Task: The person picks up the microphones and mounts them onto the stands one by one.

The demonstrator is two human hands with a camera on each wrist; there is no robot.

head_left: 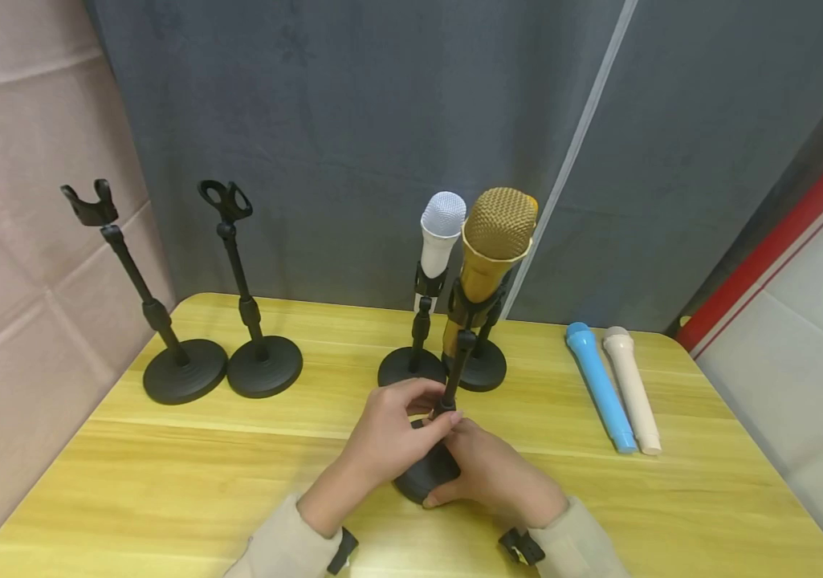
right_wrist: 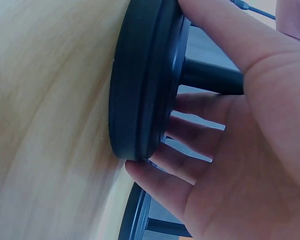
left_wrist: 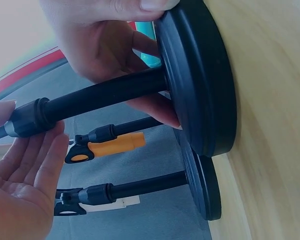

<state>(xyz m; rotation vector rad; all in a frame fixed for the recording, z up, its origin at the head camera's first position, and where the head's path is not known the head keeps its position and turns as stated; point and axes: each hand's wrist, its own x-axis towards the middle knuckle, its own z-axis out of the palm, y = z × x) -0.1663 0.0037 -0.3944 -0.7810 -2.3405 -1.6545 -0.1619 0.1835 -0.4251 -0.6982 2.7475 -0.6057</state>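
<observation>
A gold microphone (head_left: 501, 229) sits tilted in the clip of a black desktop stand (head_left: 421, 475). My left hand (head_left: 389, 433) holds the stand's pole at its collar (left_wrist: 29, 117), thumb on one side and fingers on the other. Lower down, my right hand (head_left: 494, 474) grips the round base (right_wrist: 140, 85), with the thumb at its near edge and the fingers spread over the other side. Whether the base touches the table is hard to tell. Just behind stand a white microphone (head_left: 440, 233) on its own stand and an orange microphone (left_wrist: 117, 146), mostly hidden in the head view.
Two black stands with unfilled clips, one at far left (head_left: 183, 373) and one beside it (head_left: 265, 368), stand on the wooden table (head_left: 201, 490). A blue microphone (head_left: 601, 389) and a beige microphone (head_left: 633, 391) lie side by side at right. A grey curtain (head_left: 324, 144) hangs behind.
</observation>
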